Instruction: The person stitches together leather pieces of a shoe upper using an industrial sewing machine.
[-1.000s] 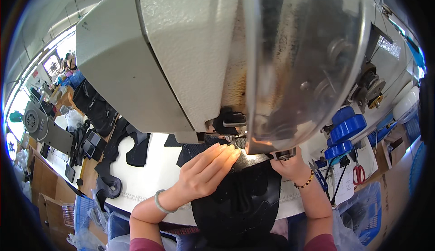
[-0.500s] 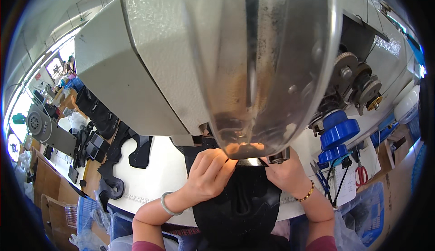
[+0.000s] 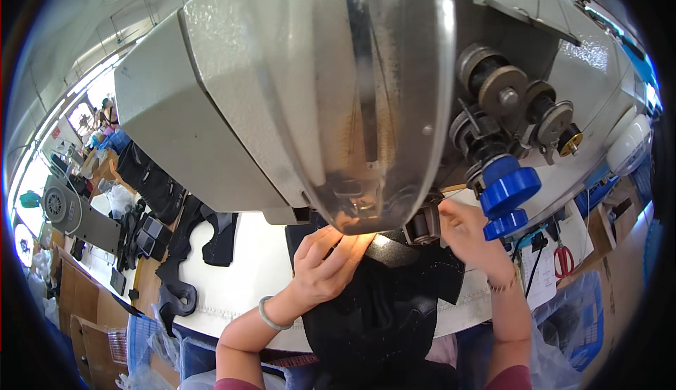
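A black fabric piece [image 3: 370, 305] lies under the head of a sewing machine [image 3: 232, 108] and hangs over the table's near edge toward me. My left hand [image 3: 325, 267] rests on its left side with bent fingers closed on the cloth. Its fingertips show through the clear, scratched guard [image 3: 394, 143], lit beside the needle area. My right hand [image 3: 475, 238] is off the fabric, right of the metal presser parts [image 3: 422, 224] and below the blue knobs [image 3: 510, 186]. Its fingers are loosely curled and apart, partly hidden by the machine; I see nothing in them.
More black cut pieces [image 3: 218, 238] lie on the white table [image 3: 257, 284] at the left. Red-handled scissors [image 3: 563, 260] are at the right. Blue baskets with clear plastic bags [image 3: 563, 326] stand below on both sides. A grey motor-like unit [image 3: 77, 210] sits far left.
My right hand has let go of the fabric and moved right and up beside the machine. The fabric's right corner now lies free. My left hand stays on the cloth; the view has shifted slightly.
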